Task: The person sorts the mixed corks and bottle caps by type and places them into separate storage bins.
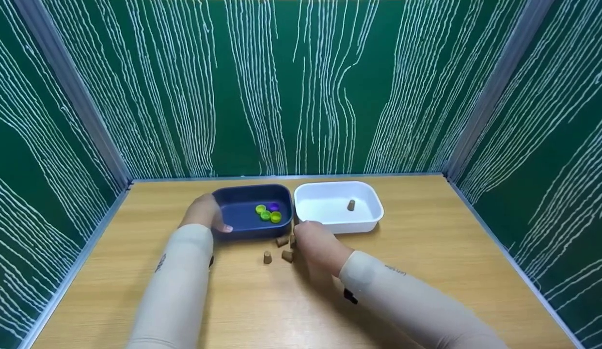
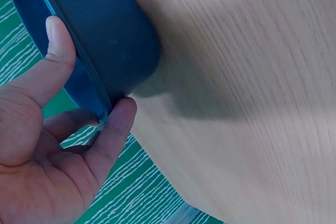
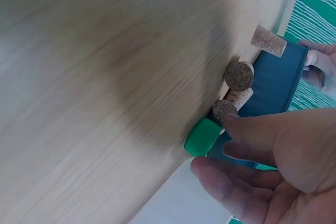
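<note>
Your right hand [image 1: 323, 246] hangs beside a green cap [image 3: 203, 137], thumb and fingers apart.
The cap lies on the table [image 1: 262, 300] just ahead of the gap between your thumb and forefinger, by the dark tray [image 1: 255, 234] and the white tray [image 1: 344, 226]; the nearest cork [image 3: 222, 106], its round end towards your wrist camera, is right at your thumb tip, though whether they touch you cannot tell. Your right hand is clearly nearer, since your left hand [image 1: 201, 213] grips the dark tray's left end.

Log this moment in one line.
left hand: holds dark blue tray | right hand: by green cap, contact unclear | dark blue tray: caps inside | white tray: one cork inside
</note>
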{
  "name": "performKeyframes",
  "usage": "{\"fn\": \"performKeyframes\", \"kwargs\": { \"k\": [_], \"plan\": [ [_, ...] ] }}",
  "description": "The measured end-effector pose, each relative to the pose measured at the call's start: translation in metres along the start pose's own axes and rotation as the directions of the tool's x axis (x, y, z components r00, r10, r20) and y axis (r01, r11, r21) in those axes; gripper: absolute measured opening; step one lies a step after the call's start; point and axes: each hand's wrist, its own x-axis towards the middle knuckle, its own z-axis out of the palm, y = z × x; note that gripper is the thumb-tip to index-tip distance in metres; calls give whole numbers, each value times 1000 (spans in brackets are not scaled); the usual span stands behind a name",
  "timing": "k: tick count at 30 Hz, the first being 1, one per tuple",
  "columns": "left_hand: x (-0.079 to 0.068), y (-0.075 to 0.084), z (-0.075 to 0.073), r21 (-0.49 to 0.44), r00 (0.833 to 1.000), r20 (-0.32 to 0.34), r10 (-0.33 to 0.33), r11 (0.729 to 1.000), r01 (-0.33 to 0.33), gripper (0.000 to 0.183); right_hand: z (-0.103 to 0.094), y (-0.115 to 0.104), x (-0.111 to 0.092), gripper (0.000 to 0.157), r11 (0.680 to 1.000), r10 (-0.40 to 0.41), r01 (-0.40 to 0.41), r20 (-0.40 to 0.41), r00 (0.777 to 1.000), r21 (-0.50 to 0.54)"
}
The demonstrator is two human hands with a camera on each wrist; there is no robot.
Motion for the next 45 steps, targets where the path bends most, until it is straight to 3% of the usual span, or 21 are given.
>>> {"fn": "performKeyframes", "kwargs": {
  "k": [9, 11, 13, 16, 19, 24, 32, 45],
  "plan": [
    [1, 0, -1, -13, 1000, -5, 6, 1000, -6, 106, 0, -1, 3, 14, 997, 27, -30, 46, 999, 70],
    [-4, 1, -5, 26, 1000, 9, 21, 999, -21, 108, -2, -1, 3, 9, 1000, -7, 6, 52, 999, 20],
    [-10, 2, -9, 53, 999, 21, 32, 998, -33, 110, -4, -1, 4, 23, 998, -42, 44, 55, 998, -36],
    [-15, 4, -15, 73, 999, 43, 32, 997, -35, 114, -5, -2, 6, 27, 992, -91, 95, 44, 995, -80],
    [-11, 2, -11, 54, 999, 29, 20, 998, -21, 112, -4, -3, 10, 11, 995, -85, 86, 41, 996, -45],
    [-2, 0, -2, 14, 1000, 11, 2, 1000, -2, 108, 0, -4, 15, 15, 992, -79, 85, 70, 994, -94],
    [-4, 1, -3, 29, 999, 24, 35, 999, -35, 108, 2, -7, 18, 17, 995, -33, 41, 91, 995, -88],
    [8, -1, 1, 26, 1000, 16, -18, 999, 18, 113, -3, -9, 14, 17, 970, -125, 129, 36, 992, -204]
  ]
}}
